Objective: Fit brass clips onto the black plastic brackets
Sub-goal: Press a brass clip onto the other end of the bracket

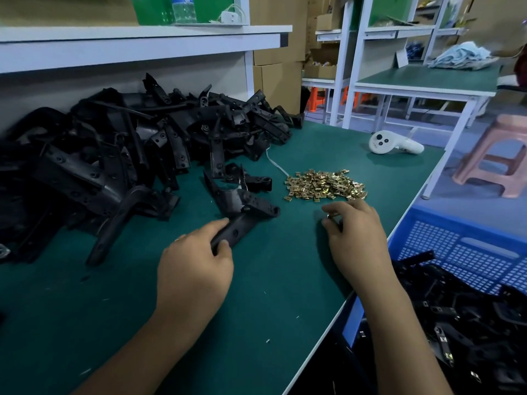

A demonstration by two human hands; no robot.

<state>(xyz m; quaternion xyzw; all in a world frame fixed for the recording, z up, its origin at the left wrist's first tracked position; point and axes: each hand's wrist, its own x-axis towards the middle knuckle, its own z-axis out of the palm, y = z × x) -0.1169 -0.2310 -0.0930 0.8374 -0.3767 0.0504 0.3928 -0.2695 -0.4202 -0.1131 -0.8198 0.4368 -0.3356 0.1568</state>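
My left hand point(194, 266) grips the near end of a black plastic bracket point(242, 209) that lies on the green table point(256, 309), its far end pointing toward a small heap of brass clips point(325, 185). My right hand point(353, 238) hovers just in front of that heap, fingers curled; a small metallic piece, apparently a brass clip point(329, 216), shows between thumb and fingertips. A big pile of black brackets point(119, 155) fills the table's left and back.
A blue plastic crate point(462, 252) holding black brackets, some with clips on, stands at the right below the table edge. A white controller point(393, 143) and a white cable point(275, 163) lie behind the clips. A shelf runs overhead at the back.
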